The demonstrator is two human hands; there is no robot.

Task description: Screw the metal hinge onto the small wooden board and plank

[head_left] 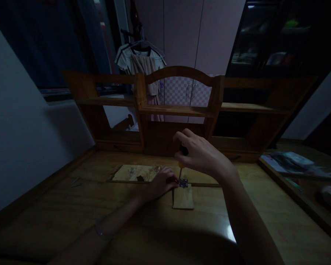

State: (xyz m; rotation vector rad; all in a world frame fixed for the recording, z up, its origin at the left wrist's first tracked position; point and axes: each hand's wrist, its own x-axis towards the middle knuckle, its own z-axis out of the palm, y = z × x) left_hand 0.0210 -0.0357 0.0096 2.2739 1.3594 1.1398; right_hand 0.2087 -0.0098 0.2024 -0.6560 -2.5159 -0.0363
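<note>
My right hand (pixel 194 151) is wrapped round the handle of a screwdriver (pixel 181 165), held upright with its yellow and black grip partly hidden by the fingers. The shaft points down at a small metal hinge (pixel 183 182). That hinge lies where a small square wooden piece (pixel 183 198) meets a long wooden board (pixel 135 173). My left hand (pixel 165 181) rests at the hinge's left side, its fingers curled and pressed together close to the screwdriver tip. Whatever those fingertips hold, if anything, is too small and dark to make out.
A wooden desk (pixel 143 228) carries all this, with a shelf unit (pixel 179 110) along its back. Some thin metallic items (pixel 75 182) lie at left. Plastic-wrapped things (pixel 295 162) sit beyond the raised edge at right. Clothes (pixel 143 62) hang behind the shelf.
</note>
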